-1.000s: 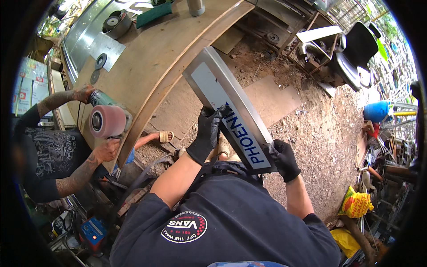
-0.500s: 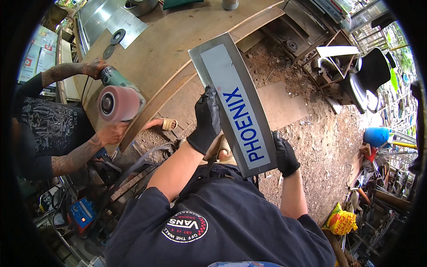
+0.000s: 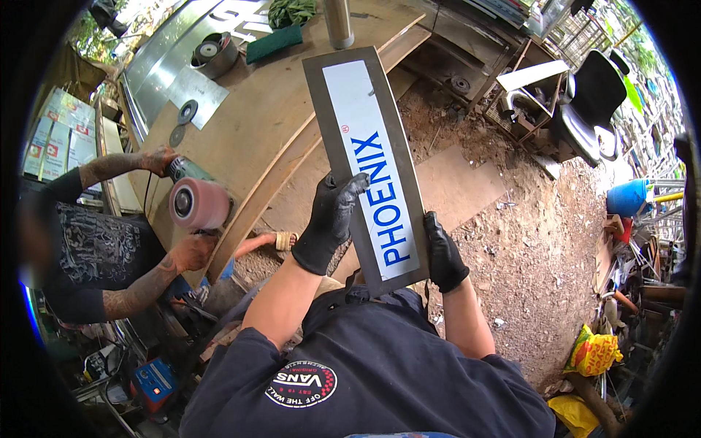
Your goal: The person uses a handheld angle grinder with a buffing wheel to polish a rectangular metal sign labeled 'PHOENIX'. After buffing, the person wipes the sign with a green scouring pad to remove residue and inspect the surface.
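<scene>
A long metal panel (image 3: 332, 131), with a white strip bearing blue lettering along its face, is held at a tilt in front of my body. My left hand (image 3: 332, 219), in a black glove, grips its left edge, with a finger or thumb lying over the printed face. At the lower right edge, my right hand (image 3: 443, 255), gloved likewise, closes round the side of the panel. The fingers behind the panel are hidden. To the left, a co-worker's two bare hands hold a green power tool with a pink sanding drum (image 3: 198, 204) at the bench.
A curved wooden workbench (image 3: 285, 95) carries a green scouring pad (image 3: 274, 45), grinding discs (image 3: 188, 112) and a metal cylinder (image 3: 338, 25). A black chair (image 3: 602, 91) and a blue bucket (image 3: 626, 198) stand to the right. Scrap and a yellow bag (image 3: 593, 352) lie at lower right.
The panel has shifted slightly left and stands a little more upright in view. My left hand now reaches further over its face. The view has moved, showing more of the bench top.
</scene>
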The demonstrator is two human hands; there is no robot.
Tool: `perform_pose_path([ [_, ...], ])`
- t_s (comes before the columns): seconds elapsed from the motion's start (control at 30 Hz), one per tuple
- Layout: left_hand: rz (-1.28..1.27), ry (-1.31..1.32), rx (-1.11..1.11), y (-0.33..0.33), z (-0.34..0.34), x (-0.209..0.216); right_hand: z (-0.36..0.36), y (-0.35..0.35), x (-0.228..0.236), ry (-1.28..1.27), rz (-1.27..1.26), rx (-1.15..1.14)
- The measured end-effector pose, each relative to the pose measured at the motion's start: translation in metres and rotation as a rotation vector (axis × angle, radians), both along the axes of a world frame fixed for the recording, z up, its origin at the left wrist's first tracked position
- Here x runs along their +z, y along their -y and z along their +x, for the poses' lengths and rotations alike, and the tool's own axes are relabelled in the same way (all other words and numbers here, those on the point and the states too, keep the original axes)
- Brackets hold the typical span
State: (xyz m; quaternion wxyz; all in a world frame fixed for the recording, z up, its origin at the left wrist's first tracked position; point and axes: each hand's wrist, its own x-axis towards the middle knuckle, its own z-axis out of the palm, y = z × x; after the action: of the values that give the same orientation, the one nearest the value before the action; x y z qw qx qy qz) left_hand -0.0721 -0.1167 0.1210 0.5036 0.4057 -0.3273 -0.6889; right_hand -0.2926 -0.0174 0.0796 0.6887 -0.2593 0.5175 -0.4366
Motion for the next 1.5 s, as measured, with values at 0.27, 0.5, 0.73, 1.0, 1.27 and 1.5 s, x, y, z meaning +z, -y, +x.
perform_pose_path([
  [0.27,-0.205,0.044,-0.265,0.015,0.017,-0.029,-0.014,-0.002,-0.054,0.027,-0.213,0.069],
  [0.5,-0.19,0.392,-0.517,0.008,-0.039,0.008,-0.024,0.028,0.016,0.175,-0.49,-0.296],
  [0.73,-0.914,0.714,0.024,0.011,-0.086,0.023,-0.036,0.027,0.052,-0.138,-0.516,-0.351],
  [1.0,-0.833,0.289,-0.047,0.044,-0.073,0.077,-0.008,0.064,0.098,-0.665,-0.918,-0.018],
  [1.27,-0.736,-0.561,0.161,0.088,0.123,0.069,0.008,0.12,0.187,-0.983,-1.737,0.173],
  [1.5,-0.876,-0.217,0.719,0.144,0.18,0.109,0.045,0.288,0.132,-0.534,-1.36,0.608],
])
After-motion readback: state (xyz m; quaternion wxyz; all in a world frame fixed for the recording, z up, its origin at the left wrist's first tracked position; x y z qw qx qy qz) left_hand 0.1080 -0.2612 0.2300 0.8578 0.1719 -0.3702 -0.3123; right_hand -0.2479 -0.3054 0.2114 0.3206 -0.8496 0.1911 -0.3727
